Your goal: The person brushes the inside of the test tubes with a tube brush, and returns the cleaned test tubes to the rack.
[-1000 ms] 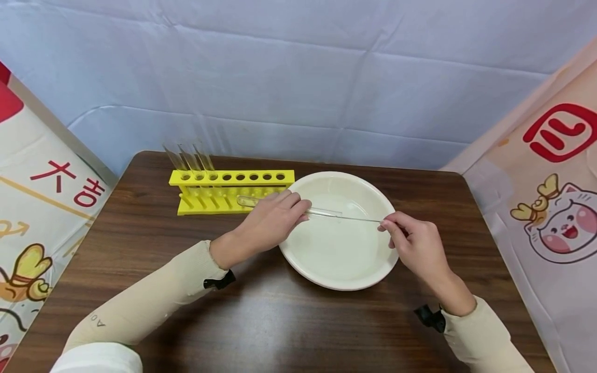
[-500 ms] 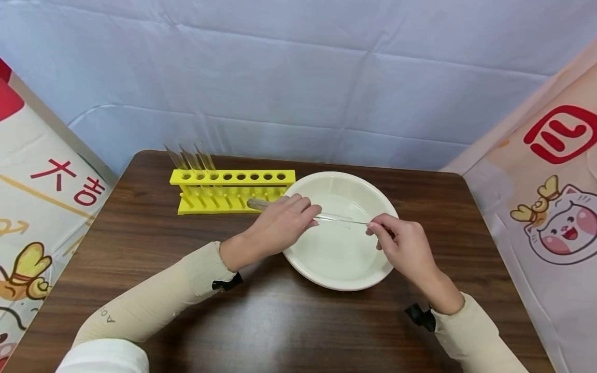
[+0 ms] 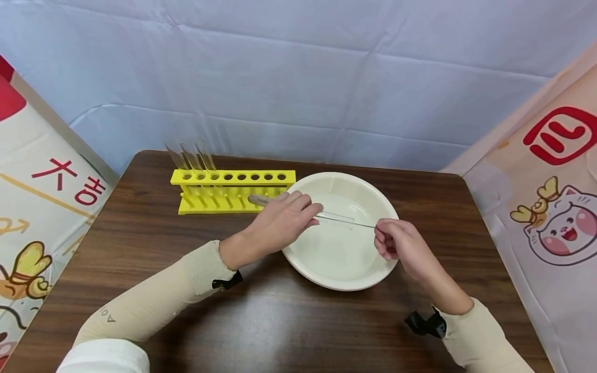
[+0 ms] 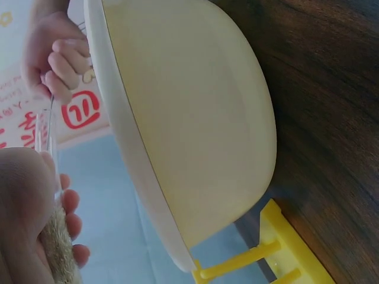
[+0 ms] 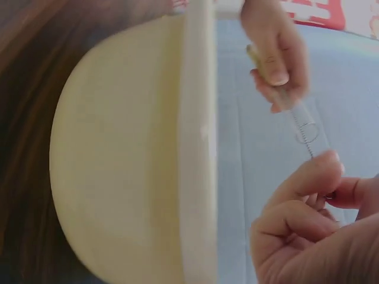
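Note:
A clear glass test tube (image 3: 338, 216) lies slantwise above the white basin (image 3: 340, 259), its mouth toward the right. My left hand (image 3: 284, 223) grips the tube's middle, with fingers curled round it. Inside the tube sits a test tube brush, its bristles (image 4: 58, 248) filling the closed end in the left wrist view. The brush's thin twisted wire (image 3: 364, 225) comes out of the mouth. My right hand (image 3: 406, 246) pinches the wire's outer end between thumb and fingers, a little away from the mouth.
Behind the left hand stands a yellow test tube rack (image 3: 233, 177), with several glass tubes upright at its left end and other holes unfilled. Everything rests on a dark wooden table (image 3: 261, 331). Fabric walls (image 3: 298, 77) close off the back and sides.
The left hand has shifted right with the tube. My right hand went left, pushing the brush deeper, then came slightly back right. The bristles now show at the tube's closed end.

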Action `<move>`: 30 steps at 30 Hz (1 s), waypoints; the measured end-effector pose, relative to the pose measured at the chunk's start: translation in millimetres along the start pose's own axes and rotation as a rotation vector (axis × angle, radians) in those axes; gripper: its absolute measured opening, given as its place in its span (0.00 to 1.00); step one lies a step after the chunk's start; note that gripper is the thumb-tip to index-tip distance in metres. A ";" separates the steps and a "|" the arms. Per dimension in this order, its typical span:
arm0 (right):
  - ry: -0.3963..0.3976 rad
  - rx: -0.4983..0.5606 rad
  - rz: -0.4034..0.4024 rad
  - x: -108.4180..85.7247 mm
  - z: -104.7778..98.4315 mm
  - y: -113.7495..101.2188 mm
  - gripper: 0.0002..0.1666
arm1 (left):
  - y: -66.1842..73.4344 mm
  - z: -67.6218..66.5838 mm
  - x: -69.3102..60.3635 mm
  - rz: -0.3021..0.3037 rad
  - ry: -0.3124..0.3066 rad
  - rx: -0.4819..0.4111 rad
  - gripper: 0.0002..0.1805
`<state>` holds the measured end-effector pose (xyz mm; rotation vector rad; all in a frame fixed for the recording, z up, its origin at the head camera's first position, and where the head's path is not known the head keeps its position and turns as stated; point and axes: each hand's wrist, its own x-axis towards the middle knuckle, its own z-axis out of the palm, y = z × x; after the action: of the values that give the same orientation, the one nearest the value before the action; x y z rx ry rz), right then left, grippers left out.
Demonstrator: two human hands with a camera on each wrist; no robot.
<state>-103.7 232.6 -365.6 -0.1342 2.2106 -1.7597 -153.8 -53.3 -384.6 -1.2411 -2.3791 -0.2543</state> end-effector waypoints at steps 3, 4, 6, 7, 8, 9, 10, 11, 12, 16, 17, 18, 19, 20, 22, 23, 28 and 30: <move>-0.096 0.118 0.034 0.0 -3.0 0.4 0.19 | -2.6 -0.3 -0.2 0.002 0.011 0.009 0.12; -0.131 0.163 0.037 0.2 -3.8 1.2 0.19 | -3.6 -0.2 -0.3 0.004 0.017 0.011 0.12; -0.177 0.222 0.028 0.5 -5.1 2.7 0.19 | -5.7 -0.2 -0.7 0.009 0.026 0.012 0.11; -0.188 0.228 0.016 0.6 -5.4 3.2 0.20 | -6.7 0.1 -1.0 0.013 0.031 0.013 0.12; -0.190 0.216 -0.004 0.8 -5.7 3.7 0.20 | -7.7 0.2 -1.1 0.017 0.035 0.015 0.12; -0.184 0.192 -0.026 0.8 -5.7 4.0 0.20 | -8.7 0.5 -1.2 0.021 0.036 0.014 0.12; -0.175 0.163 -0.050 1.0 -5.6 4.1 0.21 | -9.7 0.4 -1.3 0.023 0.034 0.012 0.12; -0.156 0.127 -0.074 1.1 -5.3 3.9 0.21 | -10.6 0.1 -1.5 0.023 0.030 0.011 0.12; -0.139 0.093 -0.092 1.2 -5.0 3.6 0.21 | -11.5 -0.1 -1.7 0.023 0.026 0.010 0.12; -0.083 -0.017 -0.142 1.0 -5.8 2.6 0.20 | -13.9 -1.4 -2.0 0.021 0.014 0.011 0.13; -0.071 -0.044 -0.156 0.6 -6.3 2.5 0.19 | -14.4 -1.7 -2.3 0.022 0.011 0.013 0.13; -0.059 -0.096 -0.187 0.3 -7.0 2.9 0.18 | -14.9 -1.6 -2.7 0.021 0.010 0.013 0.13; -0.043 -0.155 -0.223 0.0 -7.7 3.5 0.18 | -15.4 -1.9 -3.2 0.021 0.009 0.013 0.13; -0.024 -0.217 -0.260 -0.4 -8.3 4.1 0.17 | -16.0 -1.9 -3.7 0.021 0.006 0.013 0.12; 0.023 -0.333 -0.333 -1.0 -8.5 6.0 0.15 | -17.1 -1.9 -5.0 0.019 0.001 0.006 0.12; 0.048 -0.387 -0.372 -1.1 -8.5 7.0 0.15 | -17.4 -2.2 -5.8 0.018 0.002 0.003 0.12; 0.136 -0.571 -0.566 1.0 -10.7 14.0 0.16 | -18.9 -3.4 -9.4 0.020 0.001 -0.011 0.12; 0.159 -0.640 -0.658 2.9 -13.6 17.3 0.16 | -19.5 -4.4 -10.7 0.020 -0.005 -0.013 0.12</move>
<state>-108.5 248.7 -380.2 -0.9869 3.0059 -1.2486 -163.1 -74.0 -384.9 -1.2721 -2.3716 -0.2612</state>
